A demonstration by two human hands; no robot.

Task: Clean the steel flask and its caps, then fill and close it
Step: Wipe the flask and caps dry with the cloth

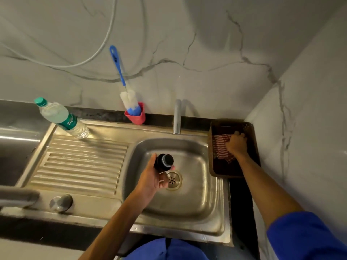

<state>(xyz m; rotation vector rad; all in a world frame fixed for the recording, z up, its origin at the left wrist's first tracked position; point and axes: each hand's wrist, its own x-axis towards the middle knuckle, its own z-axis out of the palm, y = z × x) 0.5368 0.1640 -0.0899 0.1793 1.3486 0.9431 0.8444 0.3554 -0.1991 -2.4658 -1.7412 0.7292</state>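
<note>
Currently, 2 bare hands at a steel sink, seen from above.

Left hand (153, 178): raised over the sink basin (197, 203), fingers wrapped around a black cap (164, 161); thumb on the cap's left side, fingertips below it.
Black cap: dark, round, with a pale grey-blue ring near its end; held just above and behind the drain (173, 180), not touching the basin.
Right hand (237, 143): reached across to the brown tray (252, 139) at the right of the sink, palm down, fingers bunched on a red-and-white striped cloth (220, 147); grip looks closed on the cloth, though the fingertips are partly hidden.
Striped cloth: crumpled inside the tray, toward its left side.
Flask body: a blurred steel cylinder (16, 197) lies at the lower left edge; cannot tell for sure that it is the flask.
Steel cap (61, 203): round, brushed metal, sitting on the sink's front rim, just right of that cylinder.
Water bottle (62, 118): clear plastic, green cap and label, standing at the back corner of the ribbed drainboard (78, 166).
Bottle brush (124, 87): blue handle, white bristles, head down in a red holder (135, 115) against the wall.
Tap (177, 117): steel spout behind the basin; no water seen running.
Sleeve (308, 237): blue, on the right arm.
</note>
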